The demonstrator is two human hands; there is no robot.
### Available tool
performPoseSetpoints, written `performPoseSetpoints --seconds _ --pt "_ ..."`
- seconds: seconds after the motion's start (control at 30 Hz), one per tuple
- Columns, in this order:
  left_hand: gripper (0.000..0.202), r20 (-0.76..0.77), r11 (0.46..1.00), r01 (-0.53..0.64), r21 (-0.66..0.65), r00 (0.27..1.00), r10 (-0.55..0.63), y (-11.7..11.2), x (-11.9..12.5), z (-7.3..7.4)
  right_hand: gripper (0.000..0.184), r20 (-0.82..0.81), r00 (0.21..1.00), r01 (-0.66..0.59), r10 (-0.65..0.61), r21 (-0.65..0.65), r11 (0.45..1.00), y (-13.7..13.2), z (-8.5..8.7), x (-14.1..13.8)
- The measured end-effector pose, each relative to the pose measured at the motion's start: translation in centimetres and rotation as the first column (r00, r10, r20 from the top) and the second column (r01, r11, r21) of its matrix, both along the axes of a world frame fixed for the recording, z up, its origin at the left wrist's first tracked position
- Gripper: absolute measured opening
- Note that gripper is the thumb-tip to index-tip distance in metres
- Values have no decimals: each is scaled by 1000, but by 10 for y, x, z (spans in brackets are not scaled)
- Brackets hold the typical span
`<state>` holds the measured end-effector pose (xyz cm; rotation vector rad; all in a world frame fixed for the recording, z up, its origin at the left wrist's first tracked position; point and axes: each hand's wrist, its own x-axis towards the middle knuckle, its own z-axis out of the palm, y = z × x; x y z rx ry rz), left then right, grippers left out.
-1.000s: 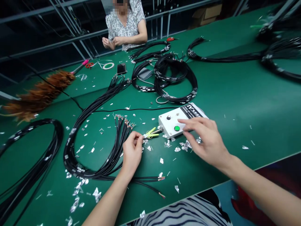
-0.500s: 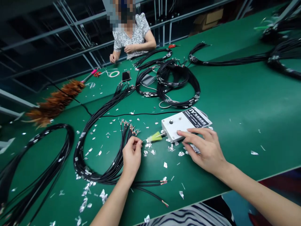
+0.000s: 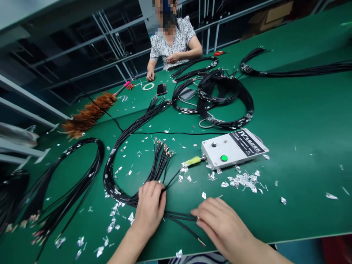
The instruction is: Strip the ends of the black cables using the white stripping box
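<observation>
My left hand (image 3: 150,205) is closed over the bundle of black cables (image 3: 117,192), thumb on its right side. From beside that hand one black cable (image 3: 173,178) runs up to the yellow-green tip (image 3: 191,161) on the white control box (image 3: 233,148). Below, loose black cables (image 3: 181,215) stick out to the right, and my right hand (image 3: 222,223) pinches the end of one between thumb and fingers. Stripped copper ends (image 3: 165,146) fan out above my left hand. A green button shows on the box, with no finger on it.
Foil scraps (image 3: 244,181) litter the green table (image 3: 299,154). Coiled cables (image 3: 225,121) lie behind the box, and another bundle (image 3: 93,172) is at left. Farther back are a feather duster (image 3: 90,112), a phone (image 3: 161,89), a tape roll (image 3: 148,86) and a seated person (image 3: 176,47).
My right hand has left the box's button and moved down to the loose cable ends. My left hand has shifted from near the yellow-green tip down onto the bundle. The view has turned left.
</observation>
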<state>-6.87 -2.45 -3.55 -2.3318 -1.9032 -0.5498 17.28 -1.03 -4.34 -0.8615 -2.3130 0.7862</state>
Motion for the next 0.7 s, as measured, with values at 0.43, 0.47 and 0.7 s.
performPoseSetpoints --seconds 0.43,0.47,0.7 --pt "12 62 998 -33 -52 997 36 -4 -12 7 26 -42 995 -94 90 -85 992 -6 0 -1" --pt "8 83 997 -2 -77 996 8 -7 -13 9 26 -38 995 -96 93 -86 992 -7 -1 0" --pt "11 150 999 14 -34 989 -9 -21 7 16 24 -33 995 -101 99 -64 993 -9 -4 -1"
